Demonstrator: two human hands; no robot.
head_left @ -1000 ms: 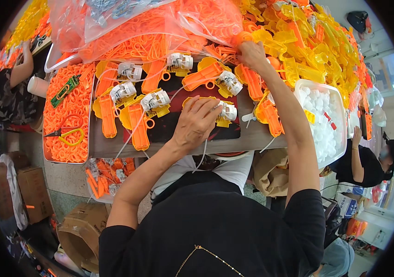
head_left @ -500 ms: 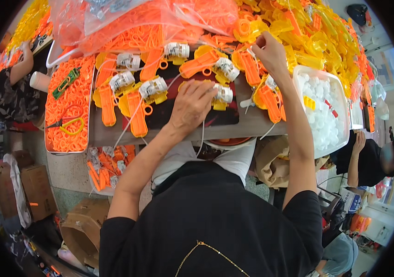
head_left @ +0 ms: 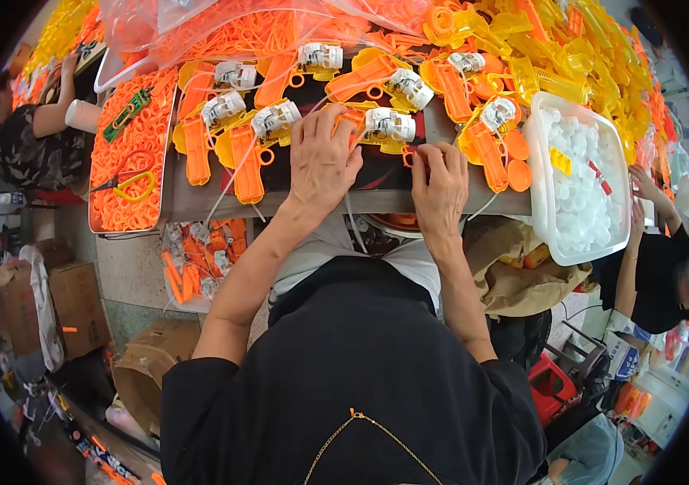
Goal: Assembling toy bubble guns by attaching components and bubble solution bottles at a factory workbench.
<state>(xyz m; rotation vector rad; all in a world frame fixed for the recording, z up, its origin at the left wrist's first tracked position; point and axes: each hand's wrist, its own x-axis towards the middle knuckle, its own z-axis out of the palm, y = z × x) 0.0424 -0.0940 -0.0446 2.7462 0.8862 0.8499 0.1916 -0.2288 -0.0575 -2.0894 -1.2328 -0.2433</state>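
Observation:
Under my left hand (head_left: 320, 166) lies an open toy gun (head_left: 390, 124), with a yellow and orange shell and a white mechanism. The left fingers curl over its orange handle and hold it against the dark mat. Just right of it, my right hand (head_left: 441, 184) pinches a small orange trigger ring (head_left: 408, 156) beside the toy gun's lower edge. Several similar toy guns lie around, among them one (head_left: 247, 162) to the left and one (head_left: 486, 153) to the right. Thin pale tubes trail from some toward the table edge.
At the left stands a tray of orange rings (head_left: 130, 133) with yellow-handled scissors (head_left: 134, 187) and a green tool (head_left: 126, 115) on top. A white tub (head_left: 540, 198) of translucent pieces is at the right. Yellow parts (head_left: 558, 81) pile up behind. Other people work at both sides.
My right hand has come back from the far-right parts to the front of the middle toy gun. My left hand stays on that toy gun. The view has shifted slightly.

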